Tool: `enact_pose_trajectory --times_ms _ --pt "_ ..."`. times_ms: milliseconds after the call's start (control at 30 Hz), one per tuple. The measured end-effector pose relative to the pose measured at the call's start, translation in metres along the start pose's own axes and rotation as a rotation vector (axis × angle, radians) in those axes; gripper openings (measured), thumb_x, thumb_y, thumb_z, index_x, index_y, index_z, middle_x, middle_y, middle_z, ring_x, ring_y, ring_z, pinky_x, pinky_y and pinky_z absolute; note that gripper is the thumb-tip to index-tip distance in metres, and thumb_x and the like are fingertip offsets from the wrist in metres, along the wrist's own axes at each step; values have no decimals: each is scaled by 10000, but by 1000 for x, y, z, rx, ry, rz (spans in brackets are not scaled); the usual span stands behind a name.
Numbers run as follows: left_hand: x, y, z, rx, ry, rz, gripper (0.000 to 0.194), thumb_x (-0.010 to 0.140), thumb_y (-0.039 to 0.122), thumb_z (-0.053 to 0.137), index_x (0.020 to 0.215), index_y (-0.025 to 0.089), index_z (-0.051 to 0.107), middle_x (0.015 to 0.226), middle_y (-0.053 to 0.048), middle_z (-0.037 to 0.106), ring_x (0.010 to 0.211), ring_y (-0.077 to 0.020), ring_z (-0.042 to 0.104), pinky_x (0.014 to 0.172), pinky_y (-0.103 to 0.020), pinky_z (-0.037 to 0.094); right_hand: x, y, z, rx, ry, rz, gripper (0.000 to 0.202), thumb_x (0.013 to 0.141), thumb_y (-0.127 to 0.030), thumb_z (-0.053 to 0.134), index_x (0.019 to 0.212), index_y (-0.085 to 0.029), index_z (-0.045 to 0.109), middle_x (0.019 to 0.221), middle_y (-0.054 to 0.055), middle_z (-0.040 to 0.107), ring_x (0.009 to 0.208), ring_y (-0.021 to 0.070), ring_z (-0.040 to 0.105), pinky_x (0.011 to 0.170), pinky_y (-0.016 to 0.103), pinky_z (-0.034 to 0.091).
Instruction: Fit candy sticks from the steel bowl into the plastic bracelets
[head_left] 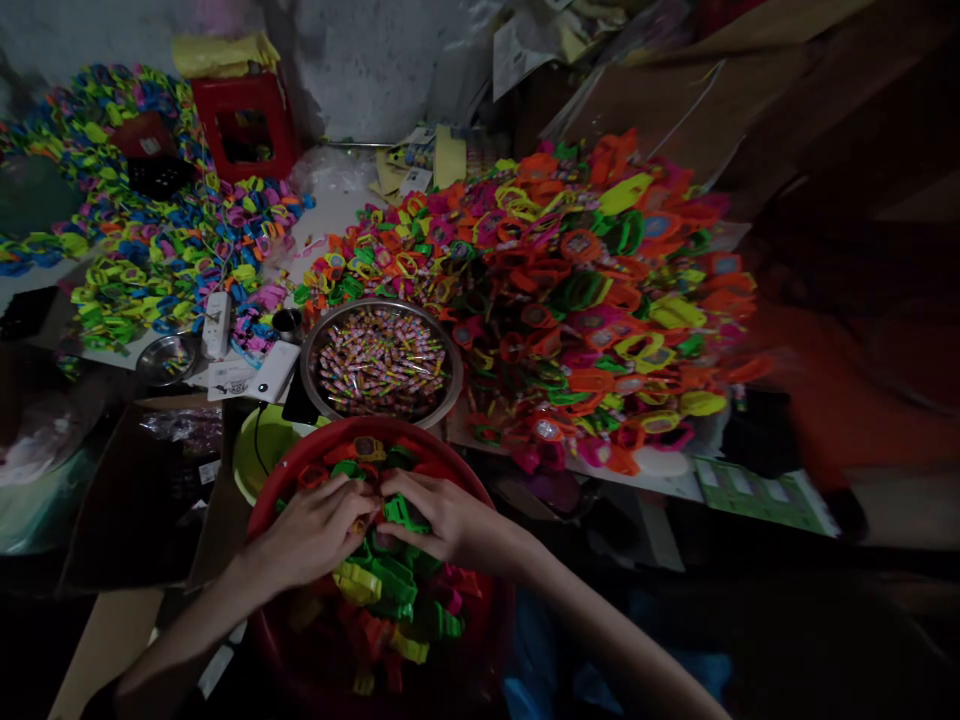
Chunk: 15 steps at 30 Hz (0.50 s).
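Observation:
My left hand (pixel 324 528) and my right hand (pixel 444 518) meet over a red plastic basin (pixel 264 640). It holds a heap of plastic toy watches (pixel 390 585) in green, yellow, orange and pink. Between the thumb and fingers of my right hand is a green toy watch (pixel 405 513). The fingers of my left hand are bent and pinched together against the right fingertips; what they grip is too hidden to make out. Just behind the basin stands a metal bowl (pixel 457 385) full of small candy tubes in printed wrappers (pixel 379 362).
A large pile of toy watches (pixel 585 300) covers the table's right side; another pile (pixel 150 250) spreads at left. A red stool (pixel 246 125) stands by the wall. A power strip (pixel 217 325), a white power bank (pixel 274 372) and an open cardboard box (pixel 142 500) lie left.

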<state>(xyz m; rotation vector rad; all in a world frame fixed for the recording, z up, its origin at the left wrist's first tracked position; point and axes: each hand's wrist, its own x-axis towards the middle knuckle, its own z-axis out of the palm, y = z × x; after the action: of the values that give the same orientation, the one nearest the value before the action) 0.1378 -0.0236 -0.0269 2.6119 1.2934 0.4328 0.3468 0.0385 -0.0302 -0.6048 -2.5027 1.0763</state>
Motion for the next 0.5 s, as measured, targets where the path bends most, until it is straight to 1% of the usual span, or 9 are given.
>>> enact_pose_trajectory --times_ms 67,167,267,333,400,467,500 --pt "-1 2 0 -8 -22 -6 189 850 112 436 995 177 538 971 -75 654 1016 -217 612 806 -330 542 0 -1 0 -32 9 -29 243 935 -407 456 967 -169 497 871 68 598 777 165 579 667 259 448" --pt "-3 4 0 -41 20 16 171 855 128 446 988 174 542 968 -75 663 1007 -209 619 785 -317 551 1 -4 -1 -19 42 -78 202 944 -364 442 889 -179 504 818 54 594 735 149 562 644 246 427" --pt "-5 3 4 -44 49 42 158 874 147 438 996 178 533 938 -67 672 1021 -213 620 781 -320 555 3 -5 -1 27 25 -97 192 937 -357 458 878 -183 512 796 42 587 716 141 550 635 238 418" --pt "-6 2 9 -46 48 52 147 888 148 425 985 182 530 898 -58 675 986 -213 636 779 -325 555 4 -2 0 77 -12 -61 193 934 -358 461 892 -179 521 799 36 588 724 136 557 649 233 425" --pt "-7 -1 15 -88 17 30 129 907 153 420 979 182 524 898 -55 678 909 -199 661 754 -307 555 4 5 1 132 -76 16 199 928 -360 470 910 -173 535 808 27 597 731 130 569 669 229 439" --pt "-10 -5 19 -160 -21 -39 120 929 175 418 1004 190 511 936 -50 681 864 -182 675 730 -280 550 2 14 -3 182 -182 94 206 911 -367 498 936 -173 559 847 23 622 763 130 593 695 226 458" --pt "-12 -8 18 -194 -33 -93 122 938 193 416 1025 196 500 960 -45 682 856 -176 680 722 -269 548 0 18 -8 197 -254 116 209 900 -368 515 952 -174 575 882 27 635 786 134 606 708 227 469"
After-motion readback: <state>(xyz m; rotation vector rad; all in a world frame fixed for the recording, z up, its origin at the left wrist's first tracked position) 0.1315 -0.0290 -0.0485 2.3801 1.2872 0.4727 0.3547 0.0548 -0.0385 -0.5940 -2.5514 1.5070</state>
